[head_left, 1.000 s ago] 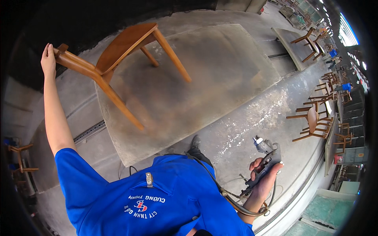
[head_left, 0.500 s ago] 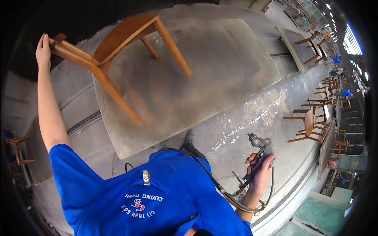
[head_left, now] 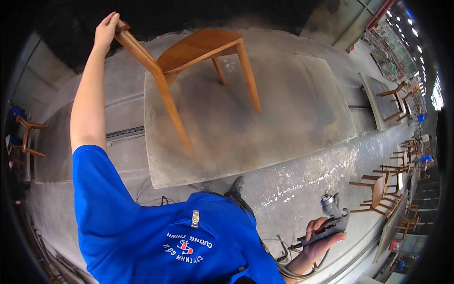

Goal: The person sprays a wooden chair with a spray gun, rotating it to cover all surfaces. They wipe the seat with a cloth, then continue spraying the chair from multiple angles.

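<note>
- Grey concrete floor (head_left: 293, 182) spreads across the workshop, with a dark wall (head_left: 227, 13) at 12 o'clock.
- Stained flat board (head_left: 293, 123) fills the middle, reaching towards 1 o'clock.
- Brown wooden chair (head_left: 198, 49) at 11 o'clock, seat up, backrest towards 10; its legs reach down over the board, but I cannot tell whether they all touch it.
- Left hand (head_left: 106, 32), between 10 and 11 o'clock, pinches the top end of the backrest between fingers and thumb.
- Right hand (head_left: 316, 247), between 4 and 5 o'clock, is curled around a dark spray gun (head_left: 333, 225); I cannot tell whether the trigger is pressed.
- Hose (head_left: 289, 273) runs by the right wrist.
- More chairs (head_left: 378, 191) stand between 3 and 4 o'clock; another chair (head_left: 27, 135) is at 9.
- Dark shoes (head_left: 238, 183) at 6 o'clock, just beside the board.
</note>
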Tool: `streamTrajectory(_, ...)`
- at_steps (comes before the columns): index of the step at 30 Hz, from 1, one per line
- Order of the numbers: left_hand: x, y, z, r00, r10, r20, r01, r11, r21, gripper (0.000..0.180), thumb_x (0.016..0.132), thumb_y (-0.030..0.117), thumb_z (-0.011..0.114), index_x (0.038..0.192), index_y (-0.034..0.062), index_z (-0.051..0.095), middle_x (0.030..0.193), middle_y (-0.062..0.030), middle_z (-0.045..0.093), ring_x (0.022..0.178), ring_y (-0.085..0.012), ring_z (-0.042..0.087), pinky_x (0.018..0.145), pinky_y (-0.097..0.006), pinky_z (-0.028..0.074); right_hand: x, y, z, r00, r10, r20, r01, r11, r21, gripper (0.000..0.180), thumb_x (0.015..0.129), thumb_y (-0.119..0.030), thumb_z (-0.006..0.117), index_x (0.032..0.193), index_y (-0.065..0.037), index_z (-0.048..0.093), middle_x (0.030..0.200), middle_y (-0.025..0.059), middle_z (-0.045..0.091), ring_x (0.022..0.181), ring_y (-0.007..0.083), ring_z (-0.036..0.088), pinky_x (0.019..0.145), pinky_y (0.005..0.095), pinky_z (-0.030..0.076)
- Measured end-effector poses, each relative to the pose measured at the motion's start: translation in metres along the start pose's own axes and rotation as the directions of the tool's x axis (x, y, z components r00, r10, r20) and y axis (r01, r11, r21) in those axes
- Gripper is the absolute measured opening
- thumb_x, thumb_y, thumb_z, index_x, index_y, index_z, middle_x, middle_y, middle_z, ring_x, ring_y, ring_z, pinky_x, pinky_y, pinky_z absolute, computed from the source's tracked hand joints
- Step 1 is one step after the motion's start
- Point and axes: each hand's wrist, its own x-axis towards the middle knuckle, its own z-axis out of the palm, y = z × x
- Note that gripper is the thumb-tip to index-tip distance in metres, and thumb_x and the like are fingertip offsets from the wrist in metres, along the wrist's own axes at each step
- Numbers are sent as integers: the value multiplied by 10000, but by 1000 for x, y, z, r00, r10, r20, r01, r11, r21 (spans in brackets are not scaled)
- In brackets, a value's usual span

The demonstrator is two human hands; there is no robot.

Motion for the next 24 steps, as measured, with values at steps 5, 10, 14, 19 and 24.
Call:
streamTrajectory(5, -4, 4, -1, 999, -8, 36, 8, 1000, 1, 552, 999, 424, 612, 1401, 47, 577, 1358, -117, 613, 1297, -214, 528, 1116, -348, 372, -24, 8, 26, 988, 24, 154, -16, 998, -54, 953, 792, -897, 404, 999, 26, 519, 656, 115, 556, 401, 176, 483, 425, 249, 410)
streamTrajectory(10, -4, 0, -3, 999, 11, 40, -12, 1000, 21, 513, 1032, 402, 553, 1414, 60, 567, 1366, -118, 611, 1312, -224, 522, 1122, -357, 369, -24, 7, 26, 994, -56, 90, 69, 988, -140, 929, 828, -876, 370, 972, 31, 506, 675, 116, 550, 422, 173, 489, 409, 243, 404)
streamTrajectory(14, 0, -8, -6, 996, 42, 74, -42, 999, -9, 494, 1044, 374, 535, 1428, 63, 551, 1382, -115, 599, 1307, -216, 529, 1120, -338, 371, -22, 1, 25, 997, -70, -15, 66, 986, -156, 1066, 780, -900, 398, 1099, 112, 501, 696, 129, 569, 452, 185, 509, 434, 271, 427)
streamTrajectory(19, 3, 3, -2, 958, 286, 38, -284, 958, -49, 450, 1024, 390, 548, 1264, 22, 641, 1281, -136, 655, 1237, -244, 587, 1069, -335, 423, -28, -7, 32, 995, -35, 89, 41, 996, -74, 924, 818, -892, 343, 795, 17, 506, 671, 104, 535, 406, 182, 476, 359, 252, 381)
streamTrajectory(24, -19, 32, 10, 962, 214, -172, -189, 970, 152, 122, 946, 114, 559, 895, 25, 626, 715, -111, 704, 639, -213, 692, 626, -343, 553, -31, -12, 29, 932, 263, 250, -122, 877, -465, 925, 808, -891, 384, 844, 18, 551, 665, 113, 589, 397, 149, 473, 388, 243, 361)
